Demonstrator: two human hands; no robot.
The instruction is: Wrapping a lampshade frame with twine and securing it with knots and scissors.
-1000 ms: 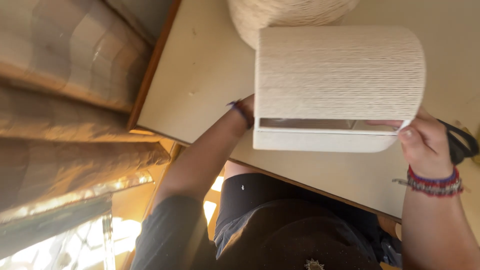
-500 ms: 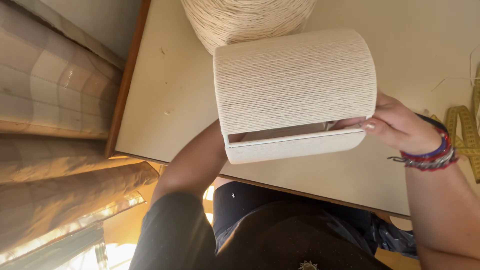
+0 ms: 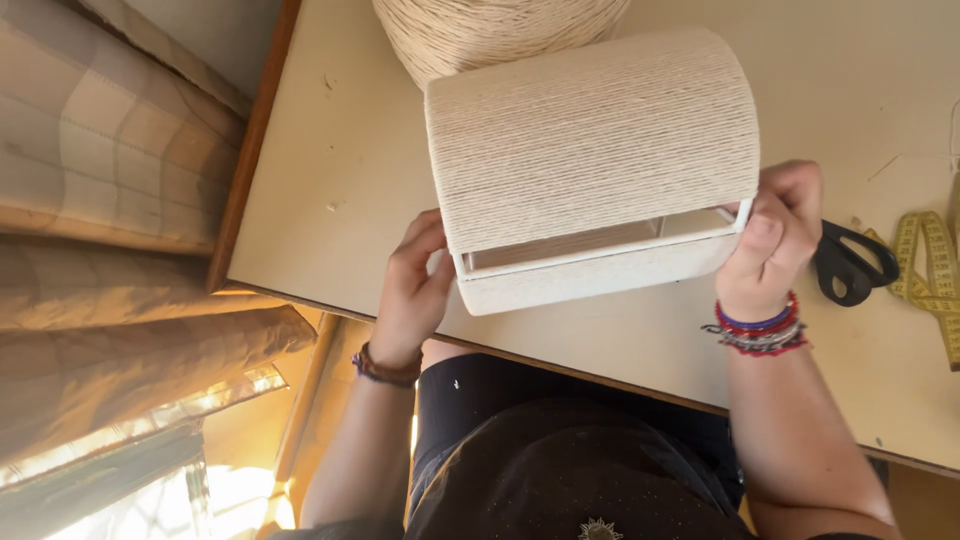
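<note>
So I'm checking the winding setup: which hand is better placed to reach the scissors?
Probably the right hand: it grips the cord-wrapped shade beside the black scissors; the left hand holds the far end.

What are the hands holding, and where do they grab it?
Both hands hold a cord-wrapped lampshade frame by its ends: the left hand at the left end, the right hand at the right end.

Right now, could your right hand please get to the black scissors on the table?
Probably yes: the scissors lie just beside the right hand, nothing between them, but that hand grips the cord-wrapped frame and must let go first.
</note>
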